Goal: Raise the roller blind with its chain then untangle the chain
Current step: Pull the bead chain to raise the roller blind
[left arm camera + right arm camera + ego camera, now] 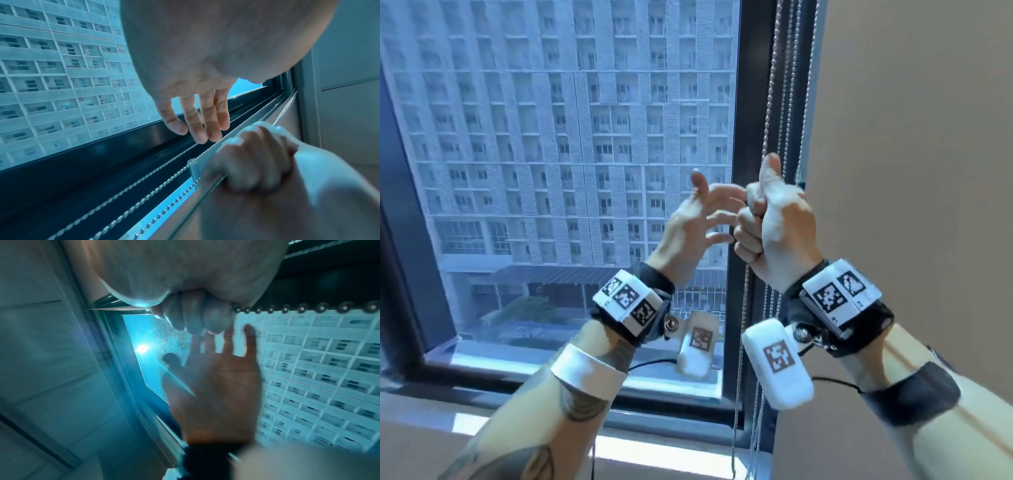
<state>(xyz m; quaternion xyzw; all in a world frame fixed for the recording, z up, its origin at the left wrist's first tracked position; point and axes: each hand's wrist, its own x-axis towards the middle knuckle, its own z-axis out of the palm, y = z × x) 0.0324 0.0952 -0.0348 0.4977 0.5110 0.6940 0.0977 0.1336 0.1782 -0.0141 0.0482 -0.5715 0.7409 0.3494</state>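
While the right hand [774,226] fists the beaded metal chain [774,85], the left hand [702,219] hovers open-fingered.

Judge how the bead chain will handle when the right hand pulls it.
The bead chain looks limp, hanging in several slack strands, so it probably swings and twists. Its round beads likely give the right hand decent purchase. It seems light.
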